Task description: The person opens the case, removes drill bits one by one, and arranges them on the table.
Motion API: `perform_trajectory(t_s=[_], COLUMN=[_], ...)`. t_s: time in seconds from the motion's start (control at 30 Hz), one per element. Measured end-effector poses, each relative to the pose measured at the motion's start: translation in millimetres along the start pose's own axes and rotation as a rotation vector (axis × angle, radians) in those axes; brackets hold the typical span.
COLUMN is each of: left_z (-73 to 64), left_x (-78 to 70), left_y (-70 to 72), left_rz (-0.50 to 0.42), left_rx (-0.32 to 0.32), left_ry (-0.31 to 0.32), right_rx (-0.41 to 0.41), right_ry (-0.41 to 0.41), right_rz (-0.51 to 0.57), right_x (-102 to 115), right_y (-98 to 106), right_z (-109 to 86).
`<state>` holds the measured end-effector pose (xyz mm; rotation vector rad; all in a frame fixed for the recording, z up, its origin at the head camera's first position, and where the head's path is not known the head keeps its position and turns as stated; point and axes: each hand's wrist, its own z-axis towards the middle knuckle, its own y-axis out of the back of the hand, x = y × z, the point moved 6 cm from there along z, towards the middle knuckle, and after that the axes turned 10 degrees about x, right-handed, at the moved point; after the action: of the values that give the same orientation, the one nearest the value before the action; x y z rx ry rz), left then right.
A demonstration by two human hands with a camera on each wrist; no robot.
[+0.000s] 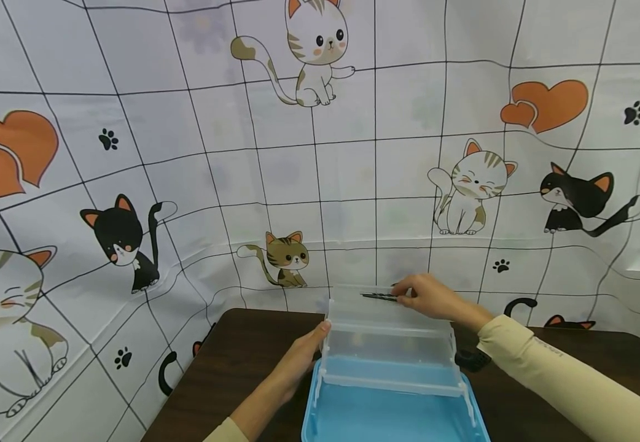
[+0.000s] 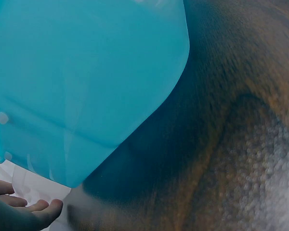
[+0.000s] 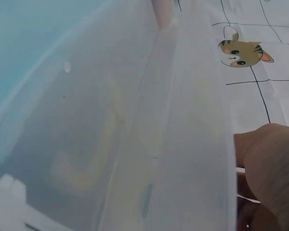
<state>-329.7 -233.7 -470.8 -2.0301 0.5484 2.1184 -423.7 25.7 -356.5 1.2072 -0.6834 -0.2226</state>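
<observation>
A blue box [image 1: 386,411] stands on the table with a translucent tiered tray [image 1: 389,344] raised over its back part. My left hand [image 1: 300,359] holds the tray's left edge, thumb on the rim. In the left wrist view its fingers [image 2: 50,211] reach along the clear plastic beside the blue wall. Over the tray's rear section, my right hand [image 1: 425,296] pinches thin dark rods [image 1: 378,296] with a twisted look, like drill bits. The right wrist view has the cloudy tray [image 3: 197,120] across it, hiding most of the right hand's fingers.
The dark brown table [image 1: 226,362] extends to both sides of the box. A black object [image 1: 472,360] lies just right of the tray, partly under the right forearm. Close behind the table hangs a white sheet [image 1: 347,172] printed with cats and grid lines.
</observation>
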Motion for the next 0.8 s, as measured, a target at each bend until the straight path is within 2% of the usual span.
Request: perform_trajectory(t_s=[0.47,0.8], left_z=[0.4,-0.3], left_x=[-0.5,-0.8], left_y=[-0.8,0.0], left_rz=[-0.012,-0.013], left_rx=[-0.004,-0.003], left_ry=[0.01,0.006], right_rx=[0.053,0.039], right_ry=[-0.01,-0.025], right_rz=[-0.002,0.047], right_x=[0.6,-3.2], right_y=[3.3,2.0], right_z=[5.9,5.3])
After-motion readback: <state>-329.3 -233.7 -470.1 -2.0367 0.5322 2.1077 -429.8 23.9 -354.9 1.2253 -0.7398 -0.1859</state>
